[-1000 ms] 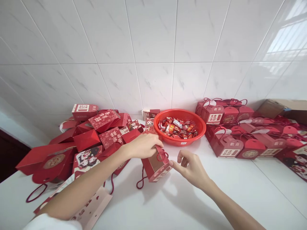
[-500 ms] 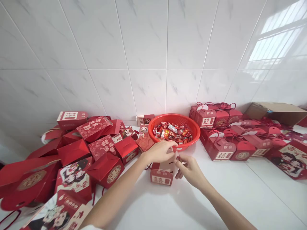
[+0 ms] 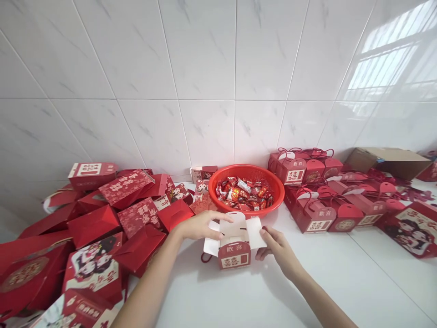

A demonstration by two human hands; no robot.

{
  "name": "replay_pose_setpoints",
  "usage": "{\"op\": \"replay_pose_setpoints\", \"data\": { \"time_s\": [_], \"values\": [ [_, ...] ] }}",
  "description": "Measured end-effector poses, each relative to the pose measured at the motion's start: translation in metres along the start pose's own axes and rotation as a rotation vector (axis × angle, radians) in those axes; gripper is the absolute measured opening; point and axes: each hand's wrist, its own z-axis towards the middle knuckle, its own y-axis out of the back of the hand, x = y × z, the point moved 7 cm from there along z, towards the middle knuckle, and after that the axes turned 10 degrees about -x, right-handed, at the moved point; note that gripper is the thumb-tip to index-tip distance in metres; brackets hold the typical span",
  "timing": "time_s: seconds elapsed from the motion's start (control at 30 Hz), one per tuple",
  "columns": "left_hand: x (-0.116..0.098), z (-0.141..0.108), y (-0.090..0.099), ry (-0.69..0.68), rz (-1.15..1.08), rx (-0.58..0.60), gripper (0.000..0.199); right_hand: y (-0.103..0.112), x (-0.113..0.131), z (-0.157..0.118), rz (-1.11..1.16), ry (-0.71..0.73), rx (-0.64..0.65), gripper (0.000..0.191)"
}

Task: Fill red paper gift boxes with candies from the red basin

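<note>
A small red and white gift box (image 3: 235,256) stands on the white surface in front of me with its top flaps spread and its white inside showing. My left hand (image 3: 201,225) is at its left side, fingers apart over the left flap and the back panel. With thumb and fingers my right hand (image 3: 277,246) pinches the right flap. A bit of red cord lies by the box's lower left. Just behind it is a red plastic basket (image 3: 280,193) of wrapped candies (image 3: 244,193).
Red boxes (image 3: 94,225) are heaped at the left. Rows of red boxes with cord handles (image 3: 316,218) stand at the right, with an open cardboard carton (image 3: 399,157) behind them. A white tiled wall (image 3: 208,132) runs along the back.
The box's top flaps have opened outward. My left hand has moved left off the top, and my right hand has shifted slightly right with the flap.
</note>
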Motion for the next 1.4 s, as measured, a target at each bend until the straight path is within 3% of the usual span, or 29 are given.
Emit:
{"op": "replay_pose_setpoints", "data": {
  "time_s": [0.1, 0.17, 0.3, 0.4, 0.5, 0.67, 0.83, 0.97, 1.2, 1.4],
  "values": [
    [0.002, 0.001, -0.002, 0.007, -0.011, 0.012, 0.056, -0.001, -0.01, 0.0, -0.096, -0.067, 0.097, 0.058],
    [-0.004, 0.0, -0.001, -0.023, -0.01, 0.026, 0.051, 0.005, -0.001, 0.001, -0.189, -0.017, 0.12, 0.058],
    [-0.024, 0.001, 0.007, -0.117, -0.018, 0.035, 0.037, 0.028, 0.066, 0.021, -0.355, 0.348, 0.009, 0.05],
    [-0.033, 0.013, 0.016, -0.149, -0.114, -0.006, 0.034, 0.033, 0.114, 0.056, -0.62, 0.577, -0.111, 0.03],
    [-0.031, 0.039, 0.024, -0.131, -0.257, -0.123, 0.034, 0.025, 0.12, 0.113, -0.993, 0.471, -0.124, 0.012],
    [-0.014, 0.093, 0.024, -0.089, -0.323, -0.298, 0.03, 0.01, 0.101, 0.185, -1.117, 0.289, -0.082, 0.031],
    [0.006, 0.127, 0.012, -0.046, -0.317, -0.326, 0.023, 0.017, 0.085, 0.206, -1.039, 0.179, -0.074, 0.033],
    [0.019, 0.139, 0.007, -0.013, -0.322, -0.311, 0.022, 0.03, 0.081, 0.209, -0.82, 0.14, -0.145, 0.031],
    [0.028, 0.144, 0.009, 0.019, -0.296, -0.321, 0.019, 0.038, 0.087, 0.215, -0.353, 0.068, -0.24, 0.023],
    [0.026, 0.14, 0.011, 0.011, -0.304, -0.324, 0.018, 0.026, 0.089, 0.231, -0.38, -0.033, -0.213, 0.035]
  ]
}}
